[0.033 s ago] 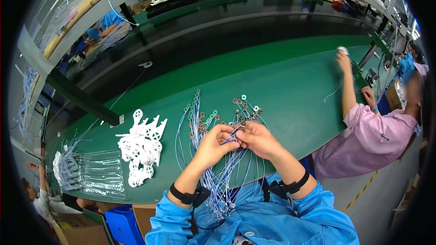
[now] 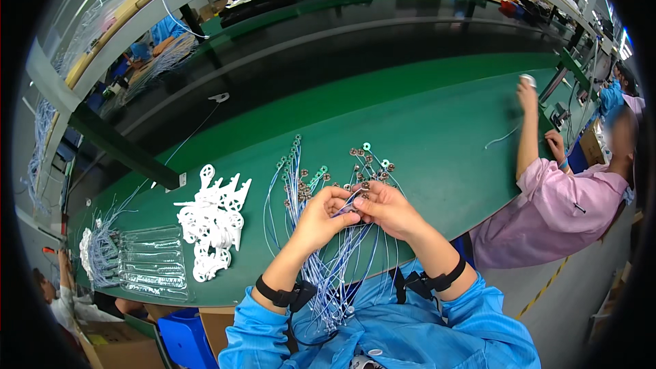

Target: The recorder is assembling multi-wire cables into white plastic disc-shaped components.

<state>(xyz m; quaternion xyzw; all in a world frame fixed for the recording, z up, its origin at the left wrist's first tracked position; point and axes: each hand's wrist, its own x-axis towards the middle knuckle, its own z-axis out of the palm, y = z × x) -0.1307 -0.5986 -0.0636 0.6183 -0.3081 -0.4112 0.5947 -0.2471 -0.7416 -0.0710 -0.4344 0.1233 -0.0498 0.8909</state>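
Note:
My left hand (image 2: 320, 214) and my right hand (image 2: 391, 209) meet over a bundle of thin blue-and-white wires (image 2: 326, 273). The left fingers are closed round some of these wires. In a pinch, my right hand holds a small round metal part on a wire end (image 2: 365, 195), partly covered by fingers. Beyond the hands, more wire ends with green discs (image 2: 316, 179) and brown metal discs (image 2: 353, 152) lie on the green table (image 2: 451, 143). The bundle's lower ends hang over the table edge onto my lap.
Left of my hands lies a pile of white plastic parts (image 2: 213, 225), with a clear plastic tray (image 2: 154, 263) and another wire bundle (image 2: 104, 253) beyond it. A dark conveyor belt (image 2: 287, 61) runs behind. At right, a person in pink (image 2: 547, 212) holds a white part (image 2: 528, 80).
The co-worker's raised hand with the white part has moved slightly right, and the wire trailing from it has shifted. My own hands have barely moved.

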